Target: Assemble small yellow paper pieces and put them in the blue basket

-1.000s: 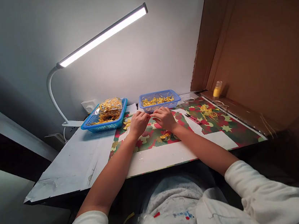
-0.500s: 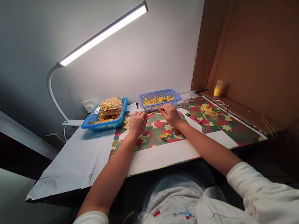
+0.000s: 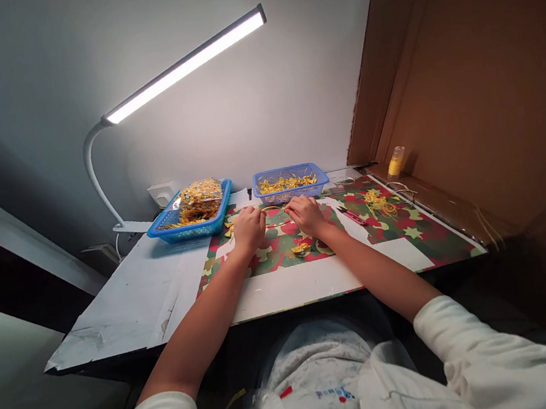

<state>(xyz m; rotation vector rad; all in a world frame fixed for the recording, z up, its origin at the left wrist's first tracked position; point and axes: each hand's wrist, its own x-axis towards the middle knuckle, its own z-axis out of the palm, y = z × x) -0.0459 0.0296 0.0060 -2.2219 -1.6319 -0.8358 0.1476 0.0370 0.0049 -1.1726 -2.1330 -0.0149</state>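
Yellow-gold cord (image 3: 273,207), thin, is being stretched between both hands just above the patterned mat (image 3: 406,231), right in front of the small blue basket (image 3: 290,182). Left hand (image 3: 247,229) is pinching one end with fingers curled in; right hand (image 3: 307,214) is pinching the other end the same way. Cord is running roughly left to right across the table (image 3: 130,301), long axis sideways to the person, ends pointing into each fist. Judging by its look: very light, limp, likely a bit slippery, easy to kink, so gripping at the ends with fingertips seems best. Too small to tell if it's knotted. Small gold piece (image 3: 301,249) is lying on the mat near the right wrist. Larger blue tray (image 3: 189,215) with bagged gold bits is sitting left, loose yellow tangle (image 3: 378,203) right, lamp (image 3: 181,66) is glowing overhead.
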